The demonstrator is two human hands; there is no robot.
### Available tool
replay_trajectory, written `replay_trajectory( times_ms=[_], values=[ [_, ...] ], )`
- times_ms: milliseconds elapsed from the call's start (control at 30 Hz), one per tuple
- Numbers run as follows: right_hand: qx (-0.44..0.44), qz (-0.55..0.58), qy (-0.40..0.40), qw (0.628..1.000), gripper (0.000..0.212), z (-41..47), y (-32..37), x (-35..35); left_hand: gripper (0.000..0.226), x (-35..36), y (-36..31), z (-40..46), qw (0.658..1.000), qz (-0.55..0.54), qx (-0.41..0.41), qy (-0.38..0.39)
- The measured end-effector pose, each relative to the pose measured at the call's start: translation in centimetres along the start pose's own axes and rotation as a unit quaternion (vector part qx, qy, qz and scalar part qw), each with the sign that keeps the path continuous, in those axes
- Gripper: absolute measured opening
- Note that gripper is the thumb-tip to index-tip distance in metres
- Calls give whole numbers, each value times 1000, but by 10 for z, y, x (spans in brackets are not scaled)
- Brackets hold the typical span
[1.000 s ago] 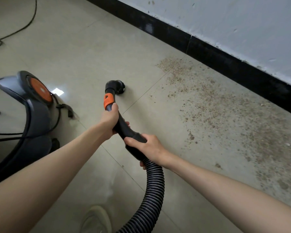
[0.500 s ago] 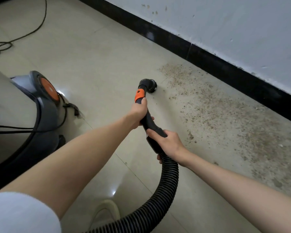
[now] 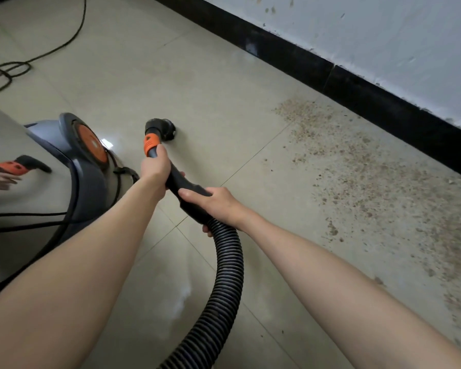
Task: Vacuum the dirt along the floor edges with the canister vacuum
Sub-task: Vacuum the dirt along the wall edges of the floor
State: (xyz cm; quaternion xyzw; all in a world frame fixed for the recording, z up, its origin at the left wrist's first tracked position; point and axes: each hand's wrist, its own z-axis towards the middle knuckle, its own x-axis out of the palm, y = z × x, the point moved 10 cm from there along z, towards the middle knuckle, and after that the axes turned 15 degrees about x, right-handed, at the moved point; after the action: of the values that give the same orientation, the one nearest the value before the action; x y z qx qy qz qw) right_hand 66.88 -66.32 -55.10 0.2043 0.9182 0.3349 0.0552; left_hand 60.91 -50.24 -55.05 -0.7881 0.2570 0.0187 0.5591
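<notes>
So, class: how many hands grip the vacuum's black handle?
2: the left hand grips just below the orange collar; the right hand holds where the ribbed hose begins.

Two bare forearms reach forward from the bottom of the view, both stretched out and angled toward the middle. The left hand (image 3: 155, 166) is farther ahead, seen from the back, its fingers wrapped around the upper part of a dark vacuum handle (image 3: 183, 186), just behind an orange collar. The left wrist is nearly straight with the forearm. The right hand (image 3: 213, 206) sits closer to the body, on the lower end of the same handle. Its thumb lies along the top and its fingers curl underneath, one fingertip showing below. The right wrist bends slightly inward. The two hands are close together but not touching.
</notes>
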Motion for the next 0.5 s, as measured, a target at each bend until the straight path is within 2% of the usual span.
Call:
replay_trajectory(
  times_ms=[133, 333, 500],
  values=[
    [-1, 12, -21, 1000, 43, 0, 1, -17, 56, 27, -9, 4, 999, 8, -5, 51],
    [16, 37, -66, 997, 41, -35, -45, -51, 40, 81, 1, -40, 991, 0, -5, 135],
    [13, 55, -87, 995, 38, -69, -76, -69, 35, 102, 12, -86, 987, -11, -6, 162]
  ],
)
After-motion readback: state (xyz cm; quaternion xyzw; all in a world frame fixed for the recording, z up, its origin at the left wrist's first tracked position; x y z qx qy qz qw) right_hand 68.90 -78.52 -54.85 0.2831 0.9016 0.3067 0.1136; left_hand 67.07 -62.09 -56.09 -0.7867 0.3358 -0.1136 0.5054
